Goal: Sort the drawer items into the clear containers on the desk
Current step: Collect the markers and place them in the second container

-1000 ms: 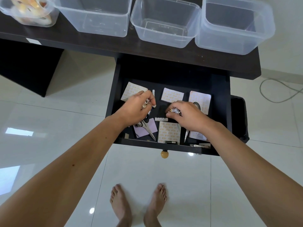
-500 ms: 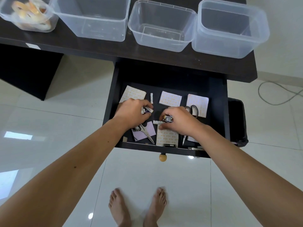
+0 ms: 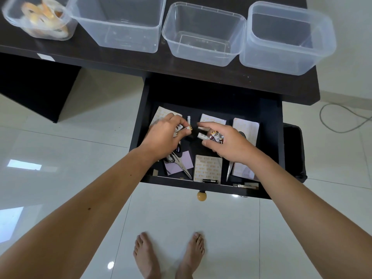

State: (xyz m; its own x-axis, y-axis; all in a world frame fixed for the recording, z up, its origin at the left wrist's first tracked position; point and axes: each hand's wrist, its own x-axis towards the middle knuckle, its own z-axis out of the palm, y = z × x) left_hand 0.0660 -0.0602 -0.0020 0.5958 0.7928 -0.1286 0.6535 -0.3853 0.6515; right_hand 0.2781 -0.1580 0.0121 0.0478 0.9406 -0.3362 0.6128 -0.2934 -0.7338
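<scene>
- Left hand (image 3: 161,138): grip pinching a white battery (image 3: 186,128) over the open drawer (image 3: 269,117).
- Right hand (image 3: 231,143): grip grasping several batteries (image 3: 213,136).
- Clear containers (image 3: 203,35) on the worktop (image 3: 221,74).

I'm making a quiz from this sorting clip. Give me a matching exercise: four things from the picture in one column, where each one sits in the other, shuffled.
Things:
1. tape rolls
2. black battery
3. white battery
4. round knob

Places:
A. on the drawer's outer front
B. lying at the drawer's front edge
C. in the leftmost container on the desk
D. lying between the two hands' fingertips

Pairs: 1-C, 2-B, 3-D, 4-A
</scene>
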